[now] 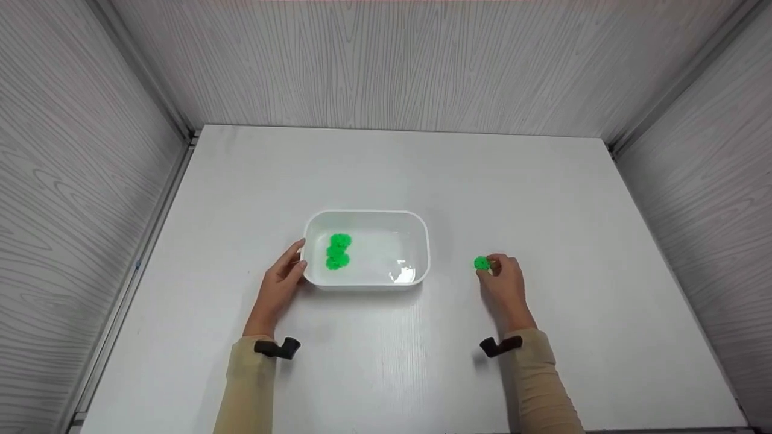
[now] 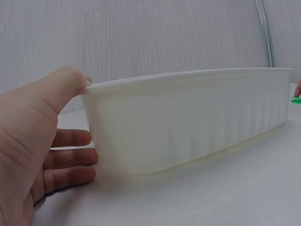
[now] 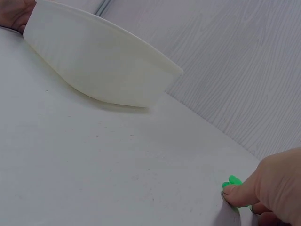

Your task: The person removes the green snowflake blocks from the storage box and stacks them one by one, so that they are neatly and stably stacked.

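A white rectangular tub [image 1: 368,287] stands on the table, with green flower-shaped pieces [image 1: 338,252] clustered at its left end. My left hand [image 1: 281,283] is at the tub's left end, thumb touching the rim and fingers lying against the outer wall. Those fingers [image 2: 70,157] look relaxed in the left wrist view. To the right of the tub, my right hand [image 1: 505,283] pinches a small green flower-shaped piece [image 1: 481,263] between thumb and fingers, at or just above the tabletop. In the right wrist view the thumb partly covers this piece [image 3: 233,180].
The white table [image 1: 386,175] is enclosed by grey wood-grain panels [image 1: 386,66] at the back and both sides. A gap separates the tub's right end from my right hand. Black camera mounts [image 1: 280,348] sit on both wrists, over tan sleeves.
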Demonstrator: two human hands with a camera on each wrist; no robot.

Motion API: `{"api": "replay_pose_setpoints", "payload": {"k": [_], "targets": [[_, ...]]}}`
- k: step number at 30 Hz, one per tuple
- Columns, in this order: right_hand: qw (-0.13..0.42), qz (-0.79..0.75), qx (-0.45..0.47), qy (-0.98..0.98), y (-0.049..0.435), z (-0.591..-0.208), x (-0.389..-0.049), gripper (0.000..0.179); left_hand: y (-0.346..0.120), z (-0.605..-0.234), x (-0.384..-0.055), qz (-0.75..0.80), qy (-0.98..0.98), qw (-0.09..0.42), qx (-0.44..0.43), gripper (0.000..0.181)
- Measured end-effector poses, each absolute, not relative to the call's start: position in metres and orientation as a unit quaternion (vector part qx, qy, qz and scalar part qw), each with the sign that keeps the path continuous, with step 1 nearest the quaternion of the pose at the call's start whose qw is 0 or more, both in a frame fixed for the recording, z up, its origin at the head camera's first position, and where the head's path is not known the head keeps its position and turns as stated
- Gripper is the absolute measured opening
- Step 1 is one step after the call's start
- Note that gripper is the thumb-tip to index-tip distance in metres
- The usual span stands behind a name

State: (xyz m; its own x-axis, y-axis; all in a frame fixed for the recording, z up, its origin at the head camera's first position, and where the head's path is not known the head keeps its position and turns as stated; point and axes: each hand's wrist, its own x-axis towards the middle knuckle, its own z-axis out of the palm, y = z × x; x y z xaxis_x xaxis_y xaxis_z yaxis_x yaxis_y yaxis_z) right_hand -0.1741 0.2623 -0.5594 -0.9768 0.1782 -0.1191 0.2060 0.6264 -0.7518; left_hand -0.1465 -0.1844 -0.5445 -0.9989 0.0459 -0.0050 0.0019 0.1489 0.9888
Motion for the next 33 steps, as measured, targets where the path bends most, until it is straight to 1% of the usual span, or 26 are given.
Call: {"api": "replay_pose_setpoints", "payload": {"k": [7,15,18,23,27,33], "targets": [[0.004,-0.427,0.103,0.898,0.263,-0.562,-0.172,0.038,-0.183,-0.544,-0.144,0.652,0.758,0.0,0.029,0.047],[-0.003,-0.442,0.116,0.889,0.261,-0.557,-0.169,0.039,-0.182,-0.544,-0.145,0.648,0.761,0.0,0.028,0.046],[-0.027,-0.441,0.105,0.891,0.258,-0.551,-0.169,0.039,-0.182,-0.543,-0.145,0.644,0.764,0.003,0.025,0.046],[-0.077,-0.438,0.055,0.894,0.25,-0.541,-0.17,0.036,-0.182,-0.543,-0.144,0.641,0.767,0.002,0.023,0.046],[-0.102,-0.435,0.015,0.895,0.24,-0.533,-0.171,0.032,-0.183,-0.543,-0.145,0.641,0.767,0.002,0.019,0.045],[-0.138,-0.447,-0.016,0.884,0.22,-0.521,-0.175,0.026,-0.184,-0.545,-0.145,0.649,0.761,0.006,0.013,0.046]]}}
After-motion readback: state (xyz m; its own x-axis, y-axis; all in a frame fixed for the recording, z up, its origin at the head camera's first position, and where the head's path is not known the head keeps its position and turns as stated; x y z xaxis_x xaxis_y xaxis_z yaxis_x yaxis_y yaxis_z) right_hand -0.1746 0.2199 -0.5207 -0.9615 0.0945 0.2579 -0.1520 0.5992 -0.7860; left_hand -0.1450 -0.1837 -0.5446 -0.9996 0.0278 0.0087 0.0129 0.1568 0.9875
